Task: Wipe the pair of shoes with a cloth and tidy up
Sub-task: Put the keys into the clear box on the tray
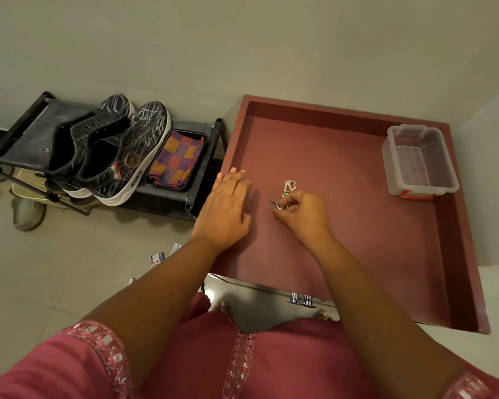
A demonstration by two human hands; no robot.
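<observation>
The pair of shoes (107, 151) sits on a black rack (167, 197), left of the flat, relaxed left hand (228, 208), beside a folded checked cloth (177, 160). The right hand (303, 214) fingers pinch keys (285, 194) in the maroon drawer (343, 168).

Lighting: dim, warm, indoor; source probably overhead. Shadows: soft. Glare: slight on floor tiles (222, 292). Distortion: wide-angle bending at edges.

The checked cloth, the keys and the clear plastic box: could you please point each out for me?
checked cloth (177, 160), head view, middle of the folded fabric.
keys (289, 187), head view, silver carabiner clip.
clear plastic box (419, 159), head view, inside floor.
</observation>
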